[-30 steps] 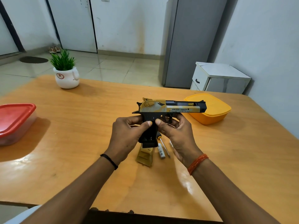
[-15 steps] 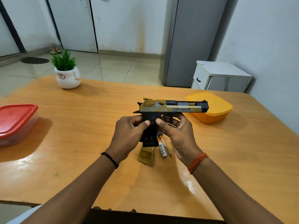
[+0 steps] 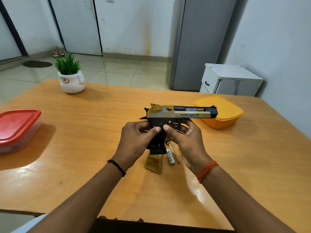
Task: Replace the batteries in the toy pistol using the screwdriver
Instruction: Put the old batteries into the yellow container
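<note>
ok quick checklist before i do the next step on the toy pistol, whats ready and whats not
1. Toy pistol held steady: ok. The left hand and the right hand both hold its black grip, thumbs pressing the near side.
2. Screwdriver within reach: ok. It lies on the table beside the right hand, untouched.
3. Battery at hand: ok. One lies loose next to the screwdriver; whether it is new or spent, cannot tell.
4. Gold cover piece off the pistol: ok, it lies on the table under the grip.
5. Batteries seated inside the grip: cannot tell, the hands hide it.
6. A free hand for the screwdriver: not ok, both are busy.
</note>
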